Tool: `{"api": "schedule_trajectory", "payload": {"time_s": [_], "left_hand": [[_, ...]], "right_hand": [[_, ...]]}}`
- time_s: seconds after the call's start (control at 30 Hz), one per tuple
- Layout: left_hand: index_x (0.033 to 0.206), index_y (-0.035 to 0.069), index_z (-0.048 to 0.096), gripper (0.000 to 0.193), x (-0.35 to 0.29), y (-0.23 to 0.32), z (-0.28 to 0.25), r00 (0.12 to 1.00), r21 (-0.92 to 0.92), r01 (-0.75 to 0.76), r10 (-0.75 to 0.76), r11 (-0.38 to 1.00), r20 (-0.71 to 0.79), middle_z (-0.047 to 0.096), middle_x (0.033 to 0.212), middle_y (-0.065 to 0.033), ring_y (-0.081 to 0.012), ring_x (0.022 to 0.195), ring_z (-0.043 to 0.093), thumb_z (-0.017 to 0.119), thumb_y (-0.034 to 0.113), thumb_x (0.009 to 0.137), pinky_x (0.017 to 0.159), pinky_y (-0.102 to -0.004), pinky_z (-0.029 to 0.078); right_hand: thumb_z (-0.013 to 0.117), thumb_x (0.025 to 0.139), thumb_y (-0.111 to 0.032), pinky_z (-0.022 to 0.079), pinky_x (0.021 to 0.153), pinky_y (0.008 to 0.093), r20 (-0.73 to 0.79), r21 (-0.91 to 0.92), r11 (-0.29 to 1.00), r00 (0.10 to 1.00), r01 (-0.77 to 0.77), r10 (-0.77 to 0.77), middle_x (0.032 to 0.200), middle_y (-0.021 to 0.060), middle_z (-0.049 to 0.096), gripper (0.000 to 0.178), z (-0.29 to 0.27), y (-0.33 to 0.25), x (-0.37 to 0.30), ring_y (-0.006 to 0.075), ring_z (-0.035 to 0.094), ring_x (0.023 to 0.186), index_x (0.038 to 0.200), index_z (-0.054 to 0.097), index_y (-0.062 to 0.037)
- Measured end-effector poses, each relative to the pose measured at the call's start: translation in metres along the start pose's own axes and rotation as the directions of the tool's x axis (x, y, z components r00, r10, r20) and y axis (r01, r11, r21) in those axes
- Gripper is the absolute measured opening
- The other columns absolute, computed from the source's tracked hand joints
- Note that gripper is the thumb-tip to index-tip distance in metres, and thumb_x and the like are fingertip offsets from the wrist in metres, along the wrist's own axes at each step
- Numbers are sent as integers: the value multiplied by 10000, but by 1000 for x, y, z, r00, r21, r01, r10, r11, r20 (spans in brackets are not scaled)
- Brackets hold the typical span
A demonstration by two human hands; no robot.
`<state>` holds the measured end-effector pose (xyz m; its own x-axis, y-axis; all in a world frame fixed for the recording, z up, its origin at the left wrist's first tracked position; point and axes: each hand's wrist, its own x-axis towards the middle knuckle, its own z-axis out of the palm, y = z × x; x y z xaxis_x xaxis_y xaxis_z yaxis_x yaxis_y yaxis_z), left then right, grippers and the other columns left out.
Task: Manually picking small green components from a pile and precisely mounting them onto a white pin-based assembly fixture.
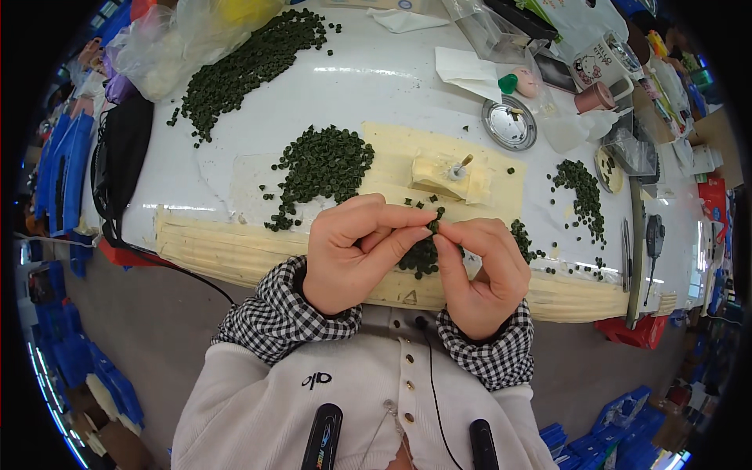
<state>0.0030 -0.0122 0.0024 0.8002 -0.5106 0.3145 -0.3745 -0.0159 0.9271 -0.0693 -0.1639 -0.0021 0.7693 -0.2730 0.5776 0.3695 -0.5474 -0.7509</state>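
Note:
My left hand (348, 251) and my right hand (486, 274) meet near the table's front edge. Their thumbs and forefingers pinch a small dark green piece (433, 225) between them, and the fingertips partly cover it. Under the hands lies a small heap of the same green pieces (419, 260). A bigger pile of green pieces (325, 164) spreads to the left of my left hand. Just beyond the fingertips, a block wrapped in yellowish tape (450, 178) stands on a cream sheet (392, 149), with a short upright post on top.
At the far left lies a large pile of green pieces (251, 66) beside plastic bags (172, 55). More pieces (580, 196) are scattered at the right, near tweezers (627, 251). A round metal dish (509, 123), a mug (599, 66) and a thread spool (594, 98) stand at the back right.

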Motion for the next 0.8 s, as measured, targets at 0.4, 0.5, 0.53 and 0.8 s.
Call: {"api": "schedule_trajectory", "payload": {"time_s": [0.4,0.5,0.53,0.8], "left_hand": [[1006,47,703,245,-1,-1,-1,999,-41,43,-43,998,17,346,556,43,-54,527,327,689,-23,771,509,-215,291],[1005,47,703,245,0,-2,-1,999,-32,31,-31,999,19,351,557,41,-53,527,327,689,-22,771,508,-215,290],[1005,47,703,244,0,-2,-2,999,-35,39,-38,999,21,353,558,40,-53,527,327,689,-22,771,507,-216,290],[998,49,706,244,0,-2,-1,999,-37,40,-39,999,20,364,562,35,-55,526,333,690,-26,766,500,-220,288]], "right_hand": [[718,698,86,499,621,263,17,15,1000,999,-28,28,820,111,635,238,0,-1,0,206,622,703,917,663,13],[717,698,88,499,622,262,17,15,1000,1000,-26,26,820,113,635,238,0,-1,0,205,622,704,917,663,13],[717,698,89,499,622,263,17,15,1000,1000,-26,26,820,113,635,239,0,-1,1,205,622,705,918,663,13],[717,698,89,496,630,265,14,24,999,1000,-20,20,820,112,634,245,0,1,-1,205,616,707,924,664,11]]}}
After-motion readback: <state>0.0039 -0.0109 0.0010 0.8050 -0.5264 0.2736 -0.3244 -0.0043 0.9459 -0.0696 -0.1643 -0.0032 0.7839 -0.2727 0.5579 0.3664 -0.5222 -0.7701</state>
